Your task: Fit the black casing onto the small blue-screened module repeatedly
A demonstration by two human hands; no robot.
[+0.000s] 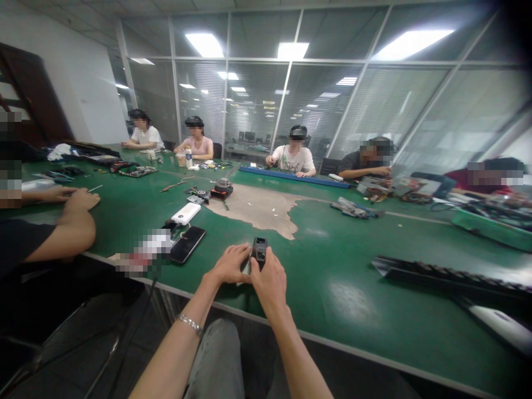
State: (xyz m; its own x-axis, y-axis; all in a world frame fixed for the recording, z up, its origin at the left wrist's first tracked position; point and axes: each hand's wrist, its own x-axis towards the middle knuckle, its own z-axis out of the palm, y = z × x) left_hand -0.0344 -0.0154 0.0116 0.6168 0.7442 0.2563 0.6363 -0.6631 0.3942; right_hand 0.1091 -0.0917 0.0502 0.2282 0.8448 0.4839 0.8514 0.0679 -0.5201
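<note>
Close to the table's near edge, a small black box-shaped part (260, 250) with square openings on its top face stands between my hands. My right hand (270, 280) is closed on it from the right, thumb on the near side. From the left, my left hand (233, 262) curls round with its fingertips at the part's left side. A pale strip (245, 268) shows between the left thumb and fingers; I cannot make out what it is. The palms hide the part's lower end.
Left of my hands lie a black phone (188, 245) and a white device (185, 213) with a cable. A black-and-orange part (221, 189) is farther back. Long black rails (449, 277) lie right. Several people sit round the green table (332, 249), one close on my left.
</note>
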